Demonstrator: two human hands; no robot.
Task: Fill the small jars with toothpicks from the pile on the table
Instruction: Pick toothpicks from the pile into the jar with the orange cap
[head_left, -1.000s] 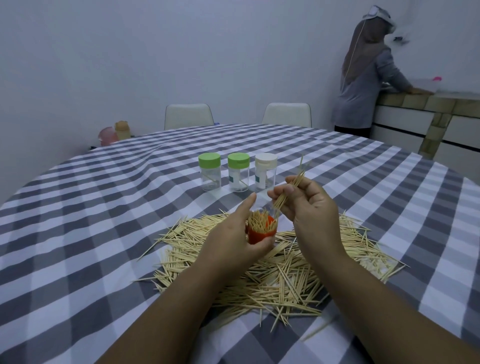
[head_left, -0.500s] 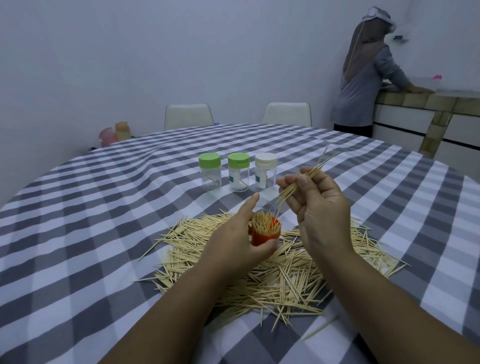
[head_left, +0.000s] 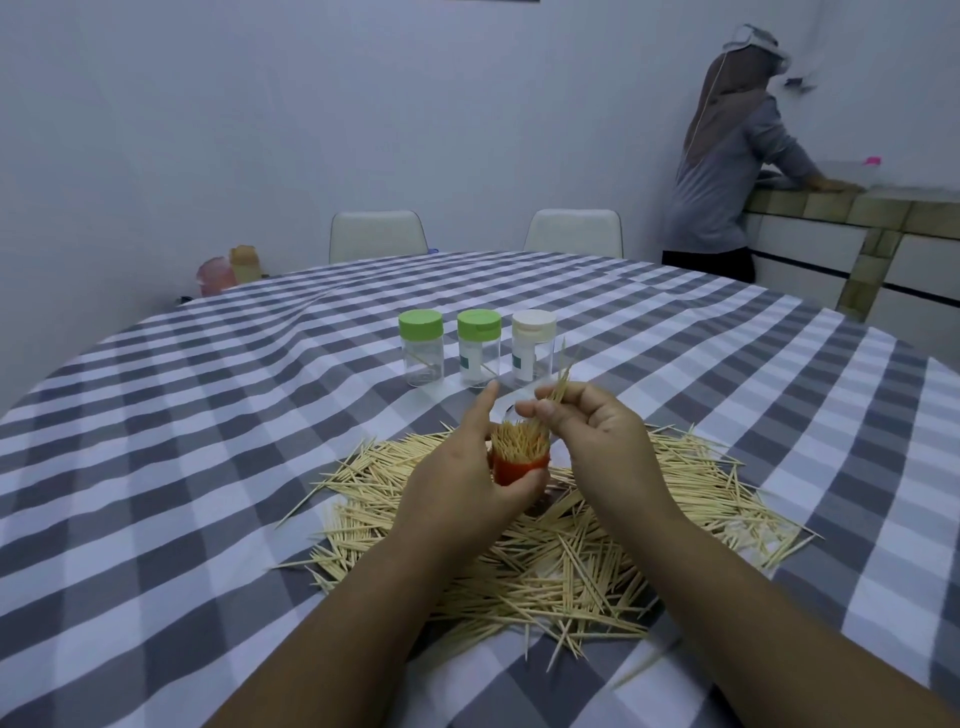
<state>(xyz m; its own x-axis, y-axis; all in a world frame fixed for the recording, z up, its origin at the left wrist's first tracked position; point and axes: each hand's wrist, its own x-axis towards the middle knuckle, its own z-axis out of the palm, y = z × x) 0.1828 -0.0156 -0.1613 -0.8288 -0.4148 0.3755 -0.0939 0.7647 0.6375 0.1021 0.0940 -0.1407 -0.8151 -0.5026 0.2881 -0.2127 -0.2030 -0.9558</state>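
My left hand (head_left: 457, 478) grips a small red-based jar (head_left: 519, 467) packed with upright toothpicks, held just above the pile. My right hand (head_left: 597, 436) pinches a small bundle of toothpicks (head_left: 558, 382) over the jar's mouth, their lower ends reaching into the jar. A wide pile of loose toothpicks (head_left: 571, 561) is spread on the checked tablecloth under both hands. Behind them stand three closed jars in a row: two with green lids (head_left: 421, 348) (head_left: 478, 347) and one with a white lid (head_left: 533, 347).
The round table (head_left: 208, 441) has a grey and white checked cloth. Two white chairs (head_left: 376, 236) stand at its far side. A person (head_left: 727, 156) stands at a counter at the back right. Pink and orange containers (head_left: 228, 270) sit by the wall at the left.
My right hand has brought its bundle of toothpicks down and left, from beside the jar to over its mouth. My left hand keeps holding the jar.
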